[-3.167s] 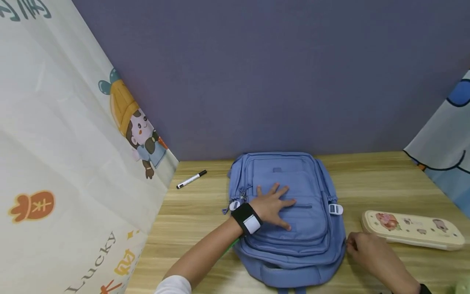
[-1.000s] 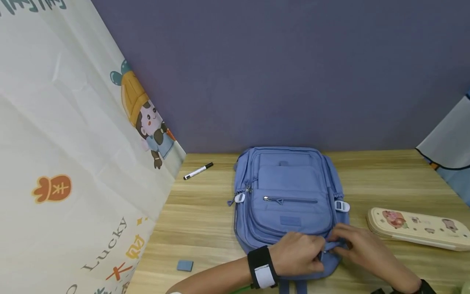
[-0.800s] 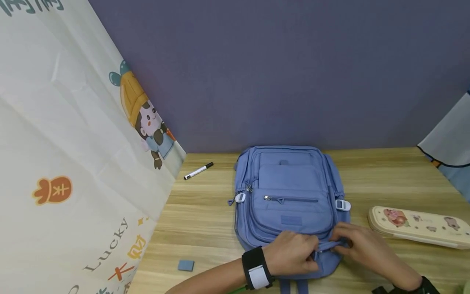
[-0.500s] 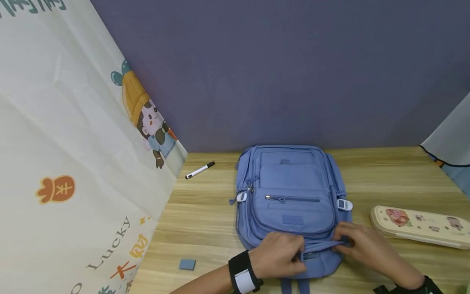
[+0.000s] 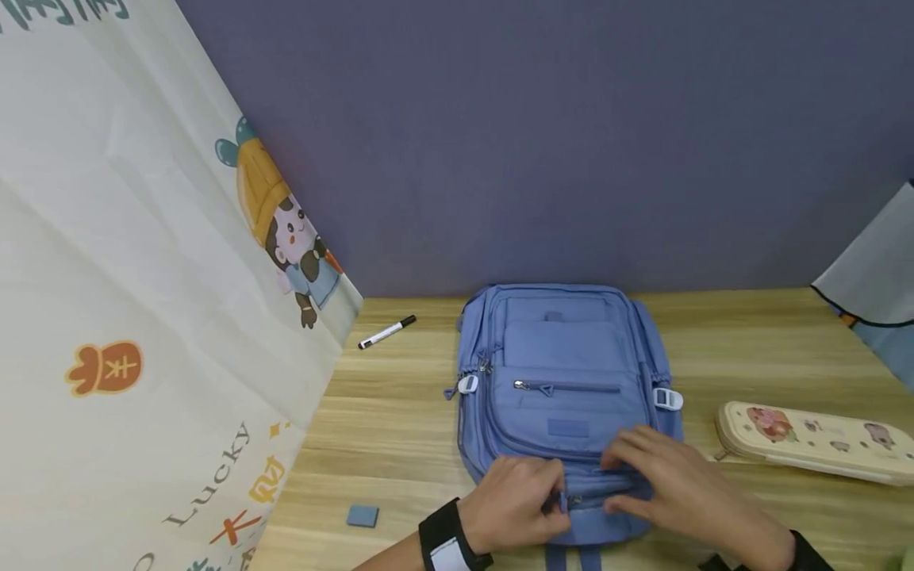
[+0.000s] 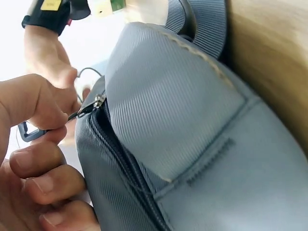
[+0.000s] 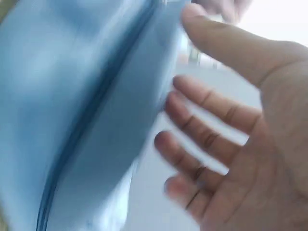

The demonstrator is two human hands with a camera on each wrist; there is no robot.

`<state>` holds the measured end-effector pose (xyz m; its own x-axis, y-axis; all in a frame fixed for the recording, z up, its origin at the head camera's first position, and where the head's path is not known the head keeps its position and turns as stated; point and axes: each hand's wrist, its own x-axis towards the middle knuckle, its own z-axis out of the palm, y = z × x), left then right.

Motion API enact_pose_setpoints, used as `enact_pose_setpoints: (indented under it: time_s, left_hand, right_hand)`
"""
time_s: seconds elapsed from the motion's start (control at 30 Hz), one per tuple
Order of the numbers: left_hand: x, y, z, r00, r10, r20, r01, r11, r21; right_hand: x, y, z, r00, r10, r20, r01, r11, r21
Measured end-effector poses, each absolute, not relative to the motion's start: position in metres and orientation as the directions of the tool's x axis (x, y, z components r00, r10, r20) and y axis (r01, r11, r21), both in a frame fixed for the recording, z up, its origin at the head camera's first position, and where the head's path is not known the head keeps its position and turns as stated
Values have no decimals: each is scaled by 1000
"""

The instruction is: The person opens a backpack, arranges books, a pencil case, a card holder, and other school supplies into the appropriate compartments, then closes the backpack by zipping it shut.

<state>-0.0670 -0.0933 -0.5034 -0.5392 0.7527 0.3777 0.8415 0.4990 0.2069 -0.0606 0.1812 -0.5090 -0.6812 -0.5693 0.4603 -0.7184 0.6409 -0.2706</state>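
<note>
A blue backpack [image 5: 564, 345] lies front side up on the table, top end toward the person. At that end my left hand [image 5: 510, 503] pinches a zipper pull [image 6: 31, 132] between thumb and curled forefinger. The slider [image 6: 98, 102] sits on a dark zipper [image 6: 127, 168], seen large in the left wrist view. My right hand [image 5: 667, 480] is over the bag's near right part, fingers apart and loosely bent. In the right wrist view its thumb tip is right at the fabric's edge, and the fingers hold nothing.
A cream pencil case [image 5: 821, 444] with cartoon prints lies right of the bag. A black-and-white marker [image 5: 387, 332] lies at the back left, a small blue rectangular block [image 5: 362, 516] at the front left. A dark panel [image 5: 543, 143] stands behind the table [image 5: 400, 428].
My left hand, earlier flat on the bag's front, has slid leftward along the near zipper with the pull. My right hand has let go of the fabric and moved left, its fingers spreading.
</note>
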Motion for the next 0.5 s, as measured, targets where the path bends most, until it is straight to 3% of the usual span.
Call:
enact_pose_setpoints:
  time_s: [0.1, 0.33, 0.5]
  left_hand:
    - [-67, -93, -503, -541, 749, 381, 841, 495, 219]
    - [-67, -109, -508, -606, 713, 353, 794, 513, 327]
    - [-68, -129, -512, -650, 672, 355, 758, 538, 369]
  right_hand:
    - [-62, 159, -508, -606, -631, 485, -791, 541, -284]
    - [-62, 158, -514, -681, -614, 400, -732, 546, -407]
    - [-63, 163, -517, -687, -626, 369, -724, 547, -420]
